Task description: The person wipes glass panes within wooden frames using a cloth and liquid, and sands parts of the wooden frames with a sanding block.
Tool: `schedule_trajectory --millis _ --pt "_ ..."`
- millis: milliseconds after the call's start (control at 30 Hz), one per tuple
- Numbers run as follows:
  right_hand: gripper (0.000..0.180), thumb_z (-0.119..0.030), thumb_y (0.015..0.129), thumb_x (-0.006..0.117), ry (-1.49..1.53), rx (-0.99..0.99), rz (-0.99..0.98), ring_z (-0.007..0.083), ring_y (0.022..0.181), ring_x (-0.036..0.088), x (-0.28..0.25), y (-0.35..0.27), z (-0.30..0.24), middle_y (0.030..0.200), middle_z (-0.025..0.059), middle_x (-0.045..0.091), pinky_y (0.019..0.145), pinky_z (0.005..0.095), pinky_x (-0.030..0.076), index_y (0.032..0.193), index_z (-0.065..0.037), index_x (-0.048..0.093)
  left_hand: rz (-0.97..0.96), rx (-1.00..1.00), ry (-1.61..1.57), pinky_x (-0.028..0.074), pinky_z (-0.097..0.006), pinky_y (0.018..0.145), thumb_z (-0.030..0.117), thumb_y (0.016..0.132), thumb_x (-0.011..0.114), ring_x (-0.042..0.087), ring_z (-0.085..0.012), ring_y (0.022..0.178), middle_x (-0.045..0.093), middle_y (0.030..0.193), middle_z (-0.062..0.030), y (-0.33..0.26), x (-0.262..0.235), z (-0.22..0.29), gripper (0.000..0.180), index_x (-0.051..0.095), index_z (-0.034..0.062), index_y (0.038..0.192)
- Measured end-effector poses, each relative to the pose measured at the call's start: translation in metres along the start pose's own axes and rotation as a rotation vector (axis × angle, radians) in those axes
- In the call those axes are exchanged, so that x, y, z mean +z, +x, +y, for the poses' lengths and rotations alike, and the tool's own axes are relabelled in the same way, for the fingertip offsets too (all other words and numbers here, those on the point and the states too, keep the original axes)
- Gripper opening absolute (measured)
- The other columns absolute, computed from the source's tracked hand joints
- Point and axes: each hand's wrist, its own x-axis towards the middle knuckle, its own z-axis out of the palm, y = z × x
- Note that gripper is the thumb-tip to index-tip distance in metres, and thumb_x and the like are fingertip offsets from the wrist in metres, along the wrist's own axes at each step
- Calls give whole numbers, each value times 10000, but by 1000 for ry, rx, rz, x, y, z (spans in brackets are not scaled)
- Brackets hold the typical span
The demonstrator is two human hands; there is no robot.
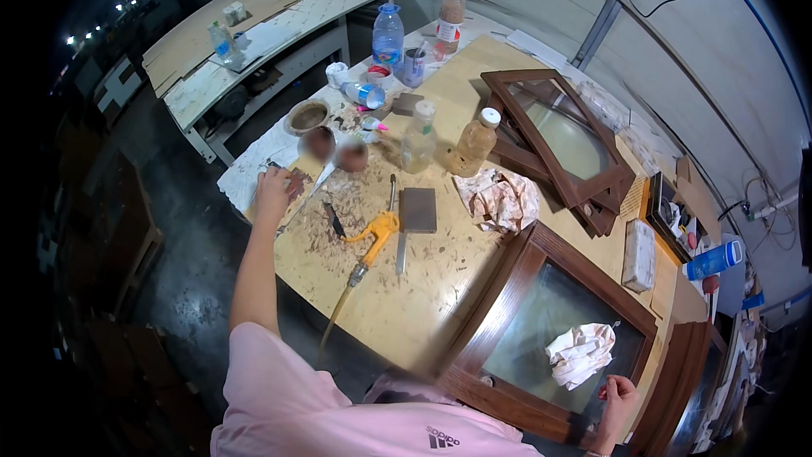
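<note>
My left hand reaches to the table's left end, its fingers drawn together at a small dark item too unclear to name. Beside it lies a reddish-brown patch of scraps. My right hand is closed over the near right corner of a brown wooden frame with a glass pane; a small reddish bit shows at its fingertips. On the glass, just left of that hand, rests a crumpled, stained white cloth. A yellow air blow gun with a hose lies between my arms, next to a dark brown rectangular block.
Two cloudy bottles stand mid-table, near another crumpled cloth. More brown glazed frames are stacked at the far right. A bowl sits far left. Larger bottles stand at the back. Brown debris litters the tabletop.
</note>
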Motion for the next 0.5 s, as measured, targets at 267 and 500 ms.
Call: schedule_trajectory --millis 267,500 --pt "97 -21 907 606 -22 36 -48 93 587 545 12 -8 -5 677 35 607 546 229 431 881 52 665 -139 24 4 427 -491 913 23 760 632 547 -390 979 579 956 -157 16 17 12 152 684 75 893" --pt "107 -30 850 647 -246 -64 6 109 653 616 15 -8 -17 714 65 666 612 261 495 881 59 699 42 -42 -435 484 -384 862 -19 785 646 633 -334 939 665 1024 -186 18 -3 97 336 617 -7 1120"
